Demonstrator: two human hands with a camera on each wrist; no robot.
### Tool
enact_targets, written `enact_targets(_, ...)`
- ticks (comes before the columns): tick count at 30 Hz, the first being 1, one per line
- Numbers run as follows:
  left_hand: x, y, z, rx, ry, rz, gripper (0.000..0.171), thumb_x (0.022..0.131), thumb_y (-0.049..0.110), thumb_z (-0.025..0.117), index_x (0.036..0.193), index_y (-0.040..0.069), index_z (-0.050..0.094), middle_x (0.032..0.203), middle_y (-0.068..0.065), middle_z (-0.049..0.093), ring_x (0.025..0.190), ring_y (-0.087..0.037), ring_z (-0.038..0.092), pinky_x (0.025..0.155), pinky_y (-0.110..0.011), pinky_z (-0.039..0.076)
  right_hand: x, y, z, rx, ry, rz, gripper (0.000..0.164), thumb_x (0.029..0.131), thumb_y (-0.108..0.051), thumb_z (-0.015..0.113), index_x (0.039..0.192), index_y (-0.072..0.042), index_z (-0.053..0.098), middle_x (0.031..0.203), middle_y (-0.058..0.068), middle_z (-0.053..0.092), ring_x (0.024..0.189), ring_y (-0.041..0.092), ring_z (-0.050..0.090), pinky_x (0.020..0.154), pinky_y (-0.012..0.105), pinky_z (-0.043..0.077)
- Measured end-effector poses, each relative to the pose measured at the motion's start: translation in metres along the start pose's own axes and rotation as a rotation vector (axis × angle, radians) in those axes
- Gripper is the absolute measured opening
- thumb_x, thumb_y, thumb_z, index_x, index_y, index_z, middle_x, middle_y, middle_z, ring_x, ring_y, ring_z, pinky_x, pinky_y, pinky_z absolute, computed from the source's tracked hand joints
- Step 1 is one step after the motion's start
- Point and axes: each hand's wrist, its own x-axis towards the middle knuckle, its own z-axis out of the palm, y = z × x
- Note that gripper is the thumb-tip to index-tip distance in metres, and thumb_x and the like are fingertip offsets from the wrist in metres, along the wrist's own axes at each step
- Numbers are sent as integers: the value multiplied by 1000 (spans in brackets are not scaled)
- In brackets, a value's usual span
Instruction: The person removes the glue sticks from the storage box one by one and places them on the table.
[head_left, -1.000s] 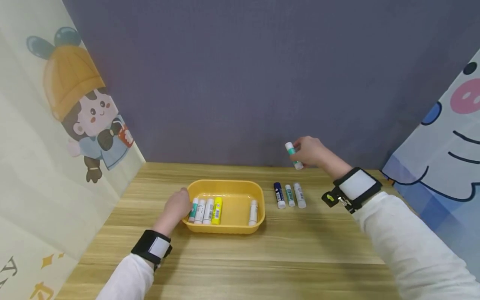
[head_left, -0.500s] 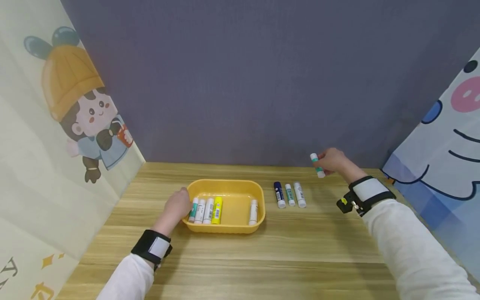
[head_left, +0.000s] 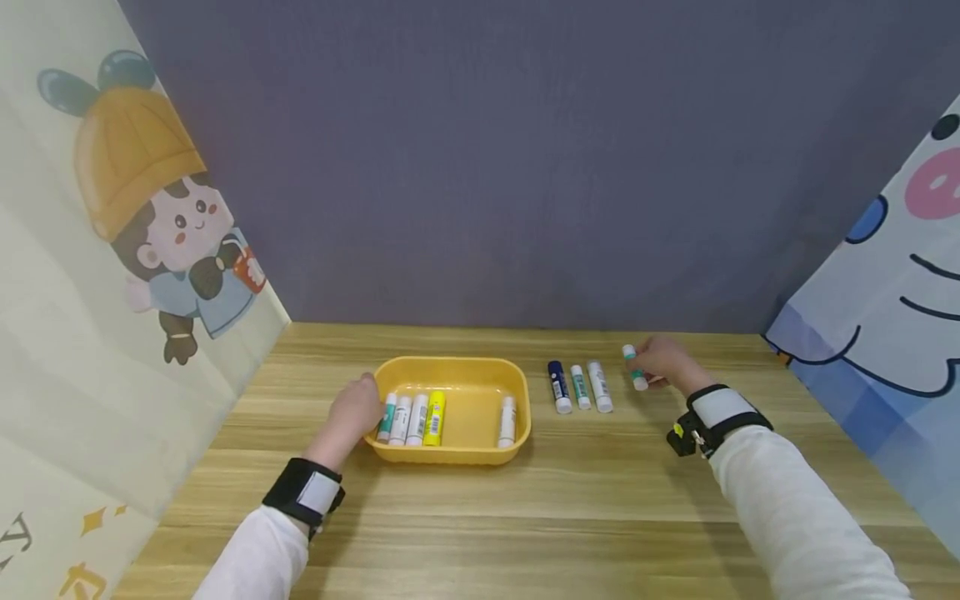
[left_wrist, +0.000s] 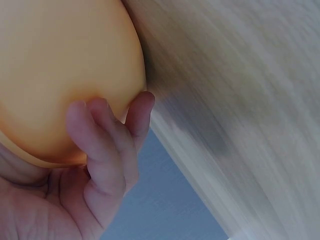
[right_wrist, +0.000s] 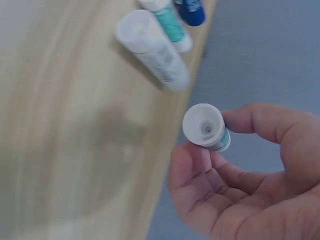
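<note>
My right hand (head_left: 664,361) pinches a white-and-green glue stick (head_left: 628,352) between thumb and fingers, just right of a row of glue sticks. Its round hollow end faces the camera in the right wrist view. That row has a dark blue glue stick (head_left: 559,387), a small green-and-white one (head_left: 580,387) and a white one (head_left: 599,387). At the left end of a yellow basket (head_left: 480,456), my left hand (head_left: 356,410) grips the rim, its fingers curled against the outer wall in the left wrist view. Inside, a yellow glue stick (head_left: 434,419) lies beside several others.
One white glue stick (head_left: 507,422) lies apart at the basket's right side. The wooden table (head_left: 480,525) meets a dark grey panel (head_left: 480,167) at the back. Printed cloth panels stand at the left and right.
My right hand has carried the glue stick rightward past the row, then lowered it toward the table. My left hand stays at the basket's left end.
</note>
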Motion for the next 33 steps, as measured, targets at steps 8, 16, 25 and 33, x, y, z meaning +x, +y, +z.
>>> enact_targets(8,1,1,0,-10,-15,-10,54,86,14,53,127,-12,32,100,-27,53,67,-25,54,42,-24,44,8,16,20,90,15,54,38,79,-12,58,109,8,44,78,6,50,63,14,50,66,38,52)
enact_targets(16,2,1,-1,-13,-23,-20,53,86,14,53,127,-12,32,102,-27,52,68,-26,54,42,-24,44,19,23,32,139,46,70,36,77,-7,58,106,8,44,76,5,50,58,12,51,59,33,52)
enact_targets(25,5,0,-1,-1,-23,-14,53,86,14,52,128,-12,31,102,-27,52,70,-26,54,46,-25,45,27,26,41,98,42,50,35,74,-5,57,103,9,47,73,6,52,54,12,51,53,32,51)
enact_targets(33,4,1,-1,4,-17,-2,52,86,13,52,127,-13,32,101,-28,53,69,-26,54,45,-25,45,34,31,45,42,52,25,17,71,-5,59,84,2,51,67,6,54,49,13,51,48,32,49)
